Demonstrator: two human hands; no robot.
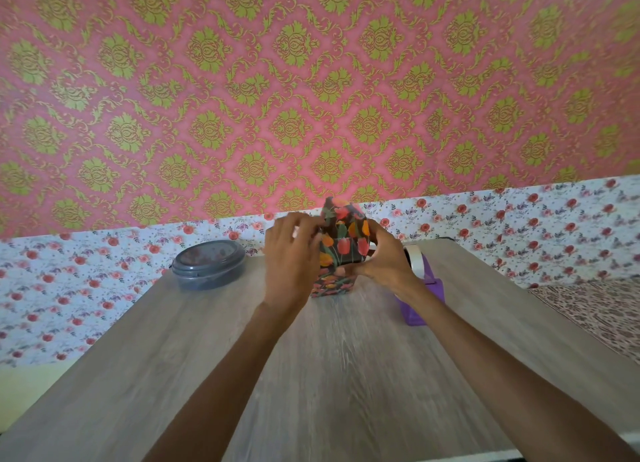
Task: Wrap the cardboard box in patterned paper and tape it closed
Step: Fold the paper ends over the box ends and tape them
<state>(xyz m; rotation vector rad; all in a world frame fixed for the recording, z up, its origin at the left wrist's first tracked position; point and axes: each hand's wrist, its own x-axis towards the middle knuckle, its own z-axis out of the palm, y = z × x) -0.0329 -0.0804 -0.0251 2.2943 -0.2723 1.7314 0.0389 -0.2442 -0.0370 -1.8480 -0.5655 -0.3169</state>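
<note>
The box (341,250) stands upright on end on the wooden table (311,357), covered in dark paper with red and orange tulips. At its top the paper rises into a folded flap (341,210). My left hand (292,257) lies against the box's left side, its fingertips pinching the paper near the top fold. My right hand (384,259) grips the right side, thumb across the front face. A purple tape dispenser (424,288) with a white roll sits just right of the box, partly hidden by my right forearm.
A grey lidded round container (207,264) sits on the table's far left. Flowered white paper covers the lower wall behind the table, pink and green damask above. A leopard-print surface (595,312) lies off the table's right edge.
</note>
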